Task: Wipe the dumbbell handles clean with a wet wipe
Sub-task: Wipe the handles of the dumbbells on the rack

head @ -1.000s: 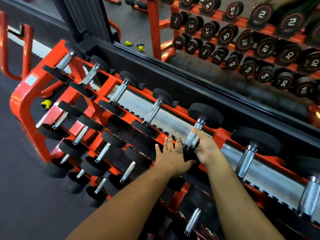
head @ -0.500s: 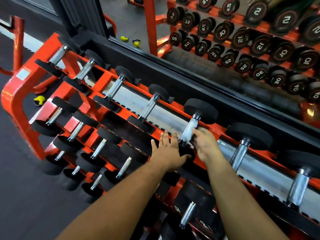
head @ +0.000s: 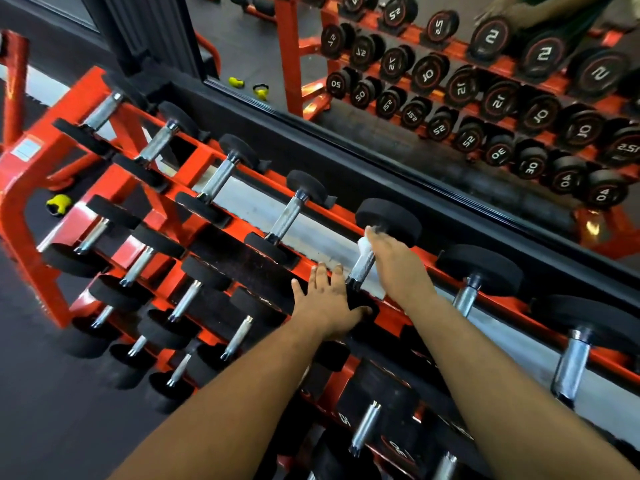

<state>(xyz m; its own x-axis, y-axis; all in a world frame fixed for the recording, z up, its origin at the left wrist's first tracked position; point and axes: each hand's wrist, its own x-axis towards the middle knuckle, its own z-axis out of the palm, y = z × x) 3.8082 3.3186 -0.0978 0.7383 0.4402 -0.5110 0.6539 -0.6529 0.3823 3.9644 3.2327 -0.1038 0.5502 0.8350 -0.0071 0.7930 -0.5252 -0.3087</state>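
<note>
One dumbbell handle [head: 362, 268] on the top row of the orange rack [head: 20, 216] is the one I am working on, and my right hand [head: 394, 261] curls over its upper end, fingers clasping a white wipe [head: 365, 244] against the steel just below the far black weight [head: 389, 216]. My left hand [head: 327, 303] lies flat with fingers straight and spread on the near black weight [head: 358, 306] of that same dumbbell. More dumbbells fill the rows around it, and a mirror [head: 450, 81] runs behind the rack.
</note>
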